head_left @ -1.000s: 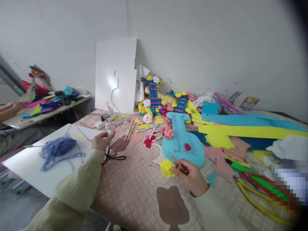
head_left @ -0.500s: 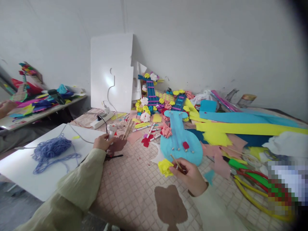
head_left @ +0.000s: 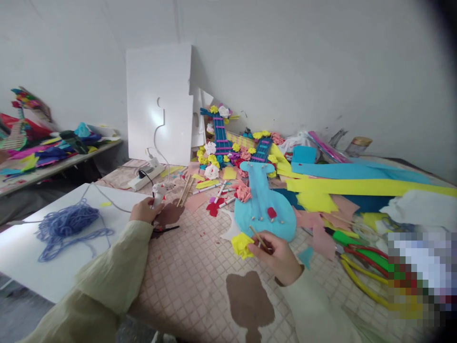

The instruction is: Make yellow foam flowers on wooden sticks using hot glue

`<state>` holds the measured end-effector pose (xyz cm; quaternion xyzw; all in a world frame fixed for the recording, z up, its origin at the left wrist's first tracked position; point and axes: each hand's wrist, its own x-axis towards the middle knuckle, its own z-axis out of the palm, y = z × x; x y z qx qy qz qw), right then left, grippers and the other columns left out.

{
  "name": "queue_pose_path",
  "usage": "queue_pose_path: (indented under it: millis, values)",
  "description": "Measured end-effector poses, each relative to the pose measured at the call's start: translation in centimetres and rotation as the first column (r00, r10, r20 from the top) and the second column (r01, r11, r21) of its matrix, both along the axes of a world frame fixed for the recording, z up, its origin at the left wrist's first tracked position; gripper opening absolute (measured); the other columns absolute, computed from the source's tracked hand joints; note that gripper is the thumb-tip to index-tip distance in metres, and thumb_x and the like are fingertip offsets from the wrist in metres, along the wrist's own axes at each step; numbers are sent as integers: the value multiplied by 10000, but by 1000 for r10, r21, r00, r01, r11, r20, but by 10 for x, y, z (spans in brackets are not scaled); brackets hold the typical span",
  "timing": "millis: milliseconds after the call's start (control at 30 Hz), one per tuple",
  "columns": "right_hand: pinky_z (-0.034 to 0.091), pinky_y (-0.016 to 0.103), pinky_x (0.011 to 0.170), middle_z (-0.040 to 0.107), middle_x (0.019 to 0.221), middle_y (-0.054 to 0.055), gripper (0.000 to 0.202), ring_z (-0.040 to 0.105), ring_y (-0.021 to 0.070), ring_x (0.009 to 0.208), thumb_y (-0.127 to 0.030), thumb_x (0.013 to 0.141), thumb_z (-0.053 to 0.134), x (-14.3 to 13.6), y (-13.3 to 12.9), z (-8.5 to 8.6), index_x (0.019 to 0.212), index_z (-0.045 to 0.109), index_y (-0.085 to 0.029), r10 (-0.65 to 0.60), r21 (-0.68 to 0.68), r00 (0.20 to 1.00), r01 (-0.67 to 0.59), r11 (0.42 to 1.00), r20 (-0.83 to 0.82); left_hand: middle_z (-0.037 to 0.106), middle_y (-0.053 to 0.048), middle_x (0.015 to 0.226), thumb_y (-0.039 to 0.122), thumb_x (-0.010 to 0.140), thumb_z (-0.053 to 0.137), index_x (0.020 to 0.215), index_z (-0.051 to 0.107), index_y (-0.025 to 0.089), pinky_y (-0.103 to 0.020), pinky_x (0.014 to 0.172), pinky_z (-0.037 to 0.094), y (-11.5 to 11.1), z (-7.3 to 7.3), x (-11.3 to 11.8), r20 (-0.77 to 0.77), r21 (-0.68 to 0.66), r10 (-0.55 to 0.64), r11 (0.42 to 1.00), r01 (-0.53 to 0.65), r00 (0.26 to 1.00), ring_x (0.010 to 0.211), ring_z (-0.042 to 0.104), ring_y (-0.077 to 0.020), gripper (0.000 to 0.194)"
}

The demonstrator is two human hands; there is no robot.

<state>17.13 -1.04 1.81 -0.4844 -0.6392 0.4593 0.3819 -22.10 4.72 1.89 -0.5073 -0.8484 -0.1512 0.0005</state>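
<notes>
My left hand (head_left: 143,210) is closed around the handle of a white hot glue gun (head_left: 157,194), which stands upright on the table beside a brown patch. In my right hand (head_left: 279,256), a yellow crepe paper flower (head_left: 242,246) is pinched at its edge, together with a thin wooden stick (head_left: 257,237). Just behind that flower lies a light-blue guitar-shaped cutout (head_left: 262,202). It carries small pegs, a red spot and a pink paper flower (head_left: 243,193) at its left edge.
Blue yarn (head_left: 69,224) lies on a white board at left. A power strip (head_left: 147,174) and wooden sticks (head_left: 184,190) are beyond the glue gun. Decorated dark-blue guitar necks (head_left: 221,136) lean near the wall. Yellow-handled scissors (head_left: 359,281) and paper scraps lie at right.
The whole view has shifted slightly, so things appear a little further left. Both hands keep their holds, and the glue gun shows more clearly above my left hand.
</notes>
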Motion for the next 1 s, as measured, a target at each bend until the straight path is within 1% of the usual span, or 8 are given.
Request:
queue_pose_path:
  millis: [167,400,567,667,833,933,967,1000]
  values:
    - [397,219,518,512,654,-4,240,471,111,568,-371,661,607,0,2,-2,741,568,-148,3,9,1000,-3,1000,5,670,-149,954,568,674,460,946,645,156,-326,686,414,-7,8,1,-31,-80,-26,997,23,999,904,594,-321,527]
    - [389,219,510,524,645,-4,221,469,112,565,-365,662,605,0,2,-3,723,573,-155,-2,11,1000,2,1000,-1,659,-141,995,465,717,475,1012,622,173,-314,674,420,-9,14,5,-80,-143,-38,989,26,996,902,595,-301,440]
    - [383,214,523,531,646,-7,200,465,105,575,-345,647,632,-1,3,-6,699,582,-158,-17,-21,997,16,1000,-74,660,-111,988,527,717,468,994,616,161,-318,698,423,-16,25,13,-111,-163,-48,986,30,993,895,591,-294,482]
    - [373,209,516,533,645,-17,208,457,99,565,-330,606,671,-1,3,-6,697,591,-162,-27,-65,992,19,998,-124,639,-81,1025,545,754,401,1022,584,145,-326,784,408,-24,36,18,-135,-151,-49,988,28,990,934,574,-264,516]
    - [356,209,502,513,598,-31,239,442,88,533,-333,584,696,-2,4,-3,704,599,-151,-26,-148,980,-3,989,-198,613,-104,1045,549,752,407,1014,568,109,-325,834,398,-40,64,27,-153,-146,-75,988,52,985,949,561,-245,537]
    - [316,194,454,469,536,-48,264,401,67,481,-354,580,701,-1,5,0,682,580,-143,-33,-206,963,-24,978,-269,603,-83,1033,519,751,442,1090,516,137,-313,759,427,-59,86,44,-168,-21,-57,998,54,984,806,579,-206,516]
    - [284,185,421,438,505,-58,277,366,55,445,-374,590,693,0,5,1,681,569,-143,-38,-229,954,-32,973,-296,615,-53,984,482,768,442,1107,503,163,-284,713,436,-68,93,53,-151,59,-91,993,101,984,714,575,-167,469]
    - [243,177,389,402,477,-71,291,325,43,411,-397,604,679,0,6,1,684,556,-146,-46,-252,944,-40,967,-325,622,-35,936,454,790,427,1114,500,181,-253,667,438,-77,100,64,-91,93,-186,977,194,978,674,566,-144,430]
